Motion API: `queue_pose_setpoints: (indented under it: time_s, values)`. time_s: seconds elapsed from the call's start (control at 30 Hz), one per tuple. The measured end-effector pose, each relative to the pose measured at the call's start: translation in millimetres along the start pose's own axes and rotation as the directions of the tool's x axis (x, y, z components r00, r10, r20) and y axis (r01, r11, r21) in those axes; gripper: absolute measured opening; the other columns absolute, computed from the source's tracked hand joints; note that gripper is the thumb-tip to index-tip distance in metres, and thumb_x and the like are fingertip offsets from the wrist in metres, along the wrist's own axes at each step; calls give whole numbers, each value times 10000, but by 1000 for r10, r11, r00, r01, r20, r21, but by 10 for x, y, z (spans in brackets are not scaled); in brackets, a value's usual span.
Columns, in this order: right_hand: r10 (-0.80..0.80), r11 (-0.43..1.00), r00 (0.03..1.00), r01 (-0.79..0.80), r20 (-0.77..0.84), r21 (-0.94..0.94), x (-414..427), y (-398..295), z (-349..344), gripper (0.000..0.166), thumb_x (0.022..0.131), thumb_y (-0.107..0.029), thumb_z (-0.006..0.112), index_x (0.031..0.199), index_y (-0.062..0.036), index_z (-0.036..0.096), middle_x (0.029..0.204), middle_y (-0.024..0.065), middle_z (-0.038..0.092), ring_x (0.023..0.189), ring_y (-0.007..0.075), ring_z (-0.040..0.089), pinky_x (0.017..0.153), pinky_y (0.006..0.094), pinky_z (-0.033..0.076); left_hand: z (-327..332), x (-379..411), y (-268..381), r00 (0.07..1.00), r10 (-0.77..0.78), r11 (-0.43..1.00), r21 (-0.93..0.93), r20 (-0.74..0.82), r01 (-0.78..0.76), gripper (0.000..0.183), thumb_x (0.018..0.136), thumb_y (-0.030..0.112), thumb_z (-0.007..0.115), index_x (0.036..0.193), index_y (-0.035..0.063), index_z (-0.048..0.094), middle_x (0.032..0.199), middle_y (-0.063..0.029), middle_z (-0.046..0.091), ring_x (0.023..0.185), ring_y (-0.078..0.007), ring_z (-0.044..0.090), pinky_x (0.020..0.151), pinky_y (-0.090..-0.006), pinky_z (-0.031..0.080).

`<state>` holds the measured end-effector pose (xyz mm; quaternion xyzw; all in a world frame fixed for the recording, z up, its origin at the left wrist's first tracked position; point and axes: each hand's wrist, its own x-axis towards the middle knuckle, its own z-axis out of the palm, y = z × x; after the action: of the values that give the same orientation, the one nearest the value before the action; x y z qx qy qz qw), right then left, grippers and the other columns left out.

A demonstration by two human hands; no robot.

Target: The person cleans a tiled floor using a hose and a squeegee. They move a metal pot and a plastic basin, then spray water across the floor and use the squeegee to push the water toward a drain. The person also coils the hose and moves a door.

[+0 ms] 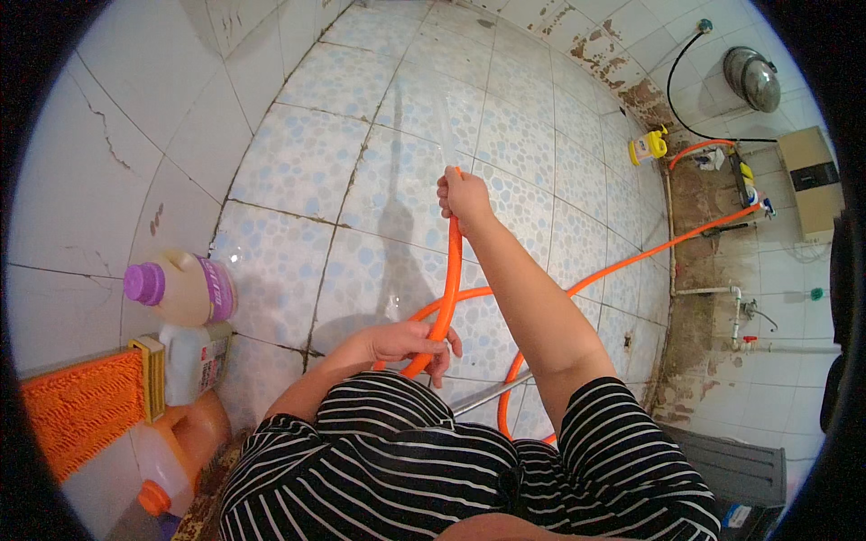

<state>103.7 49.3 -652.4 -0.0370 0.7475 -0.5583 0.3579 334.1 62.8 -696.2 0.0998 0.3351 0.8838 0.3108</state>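
Note:
My right hand is closed around an orange hose close to its open end. Water sprays from that end over the patterned floor tiles. Lower down, my left hand lies against the same hose near my body, the thumb side over it and some fingers extended; how firmly it grips cannot be told. The rest of the hose loops on the floor and runs up right to a fitting on the wall.
At left stand a purple-capped jug, a grey-white jug, an orange mop pad and an orange-capped container. A metal pole is beside me. A yellow pump bottle stands by the right wall; a grey bin is lower right.

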Motion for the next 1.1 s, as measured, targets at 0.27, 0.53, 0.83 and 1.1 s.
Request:
queue_pose_setpoints:
  time_s: [0.27, 0.53, 0.83, 1.1]
  values:
    - [91, 994, 996, -91, 11, 52, -105, 379, -108, 278, 899, -277, 453, 756, -42, 489, 596, 4, 449, 473, 100, 398, 422, 249, 342, -101, 72, -194, 978, -178, 975, 153, 111, 160, 278, 928, 285, 468, 1043, 32, 484, 693, -31, 552, 629, -95, 531, 614, -229, 425]
    - [166, 914, 963, -69, -213, 399, 62, 635, -629, 246, 911, -253, 449, 776, -49, 467, 592, -12, 409, 462, 92, 358, 417, 228, 323, 47, -2, 3, 983, -162, 979, -140, -80, 150, 298, 936, 305, 453, 1085, 47, 469, 631, -10, 469, 511, -92, 450, 467, -218, 386]
    - [189, 905, 978, -139, -87, 403, -320, 870, -1104, 358, 907, -337, 457, 900, 13, 530, 692, 77, 536, 582, 190, 530, 564, 320, 476, 129, -35, 107, 901, -248, 958, 51, -355, 283, 450, 948, 259, 431, 1374, 201, 295, 751, 19, 419, 464, -44, 314, 408, -173, 283]
    - [132, 811, 956, -255, -260, -526, -1073, 2398, -2301, 387, 874, -312, 510, 1098, -1, 564, 857, 92, 627, 712, 164, 590, 664, 293, 490, 182, -53, 210, 886, -420, 825, 323, -198, 463, 352, 938, 251, 451, 1245, 79, 439, 676, 36, 406, 508, -42, 372, 433, -191, 312]
